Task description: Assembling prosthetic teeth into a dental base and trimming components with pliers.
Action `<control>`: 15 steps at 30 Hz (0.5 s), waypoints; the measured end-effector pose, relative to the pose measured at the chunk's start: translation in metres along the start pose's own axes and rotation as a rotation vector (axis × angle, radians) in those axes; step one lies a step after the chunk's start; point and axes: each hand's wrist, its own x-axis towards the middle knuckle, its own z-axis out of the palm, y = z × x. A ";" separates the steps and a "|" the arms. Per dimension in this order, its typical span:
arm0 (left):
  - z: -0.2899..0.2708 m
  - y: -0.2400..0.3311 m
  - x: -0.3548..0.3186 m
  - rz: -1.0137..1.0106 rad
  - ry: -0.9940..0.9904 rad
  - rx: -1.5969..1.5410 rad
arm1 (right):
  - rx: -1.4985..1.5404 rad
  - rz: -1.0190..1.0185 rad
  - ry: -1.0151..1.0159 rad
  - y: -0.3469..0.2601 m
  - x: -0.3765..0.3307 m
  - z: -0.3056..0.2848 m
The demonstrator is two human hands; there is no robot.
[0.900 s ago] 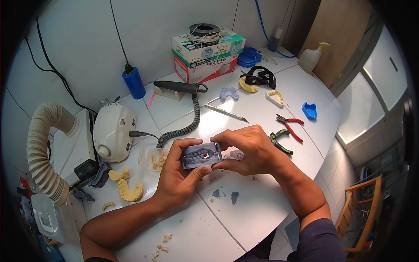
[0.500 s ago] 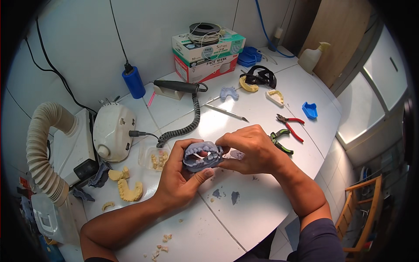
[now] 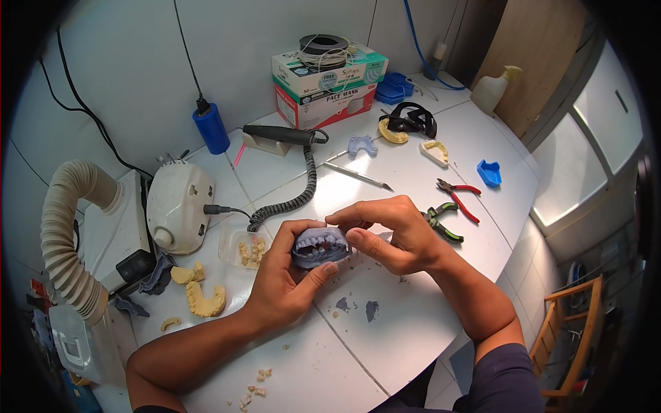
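Observation:
A grey-blue dental model [image 3: 321, 249] with an upper and a lower row of teeth is held up above the table. My left hand [image 3: 279, 286] wraps round its left side, thumb along the lower front. At the right end, my right hand [image 3: 399, 237] has its thumb by the upper teeth and its index finger over the top. A dark gap shows between the two rows. Part of a metal piece shows at the model's right side, mostly hidden by my fingers. Grey shavings [image 3: 372, 311] lie on the table below.
Left of my hands are a clear tray [image 3: 226, 246] of tooth-like pieces, a yellow cast [image 3: 206, 301] and a white control box [image 3: 180, 206]. Green-handled pliers [image 3: 447, 224] and red-handled cutters [image 3: 463, 195] lie right. Behind are a knife [image 3: 358, 177], a handpiece [image 3: 279, 135] and stacked boxes [image 3: 327, 107].
The model's two halves have come closer together, and its teeth now face me. My right fingers have shifted from pinching the right end to lying over the top, thumb at the front.

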 end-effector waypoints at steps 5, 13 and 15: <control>-0.001 -0.005 0.000 0.016 0.026 0.075 | 0.088 0.180 -0.109 -0.003 0.003 -0.007; 0.002 0.001 0.003 -0.035 0.085 -0.082 | 0.159 0.175 -0.165 0.001 0.001 -0.016; 0.000 0.001 0.003 -0.068 0.121 -0.205 | 0.181 0.176 -0.183 -0.001 0.001 -0.017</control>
